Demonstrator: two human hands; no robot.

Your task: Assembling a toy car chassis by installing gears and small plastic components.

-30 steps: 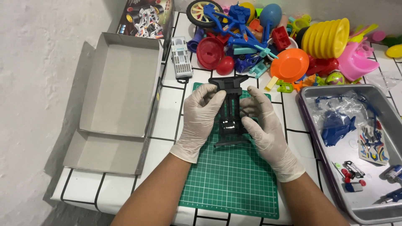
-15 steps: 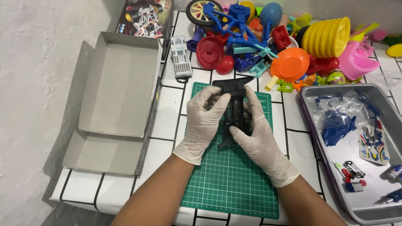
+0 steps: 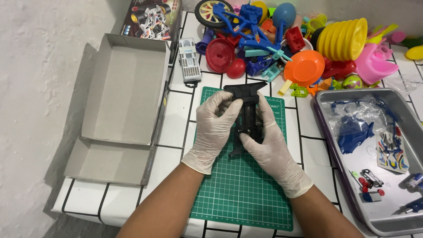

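We reach both bare forearms in from below, converging toward the middle. Our left hand point(image 3: 214, 128), in a white glove, curls its fingers inward in a grip. Our right hand point(image 3: 268, 143), gloved too, mirrors it, thumb pressed toward the left thumb.

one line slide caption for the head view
Gloved left hand and right hand grip a black toy chassis above a green cutting mat.

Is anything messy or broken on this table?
Nothing looks broken. Both gloved hands, left hand and right hand, grip the black toy chassis over the green cutting mat. The colourful plastic toys at the back lie in a jumbled heap, and the grey cardboard box sits open.
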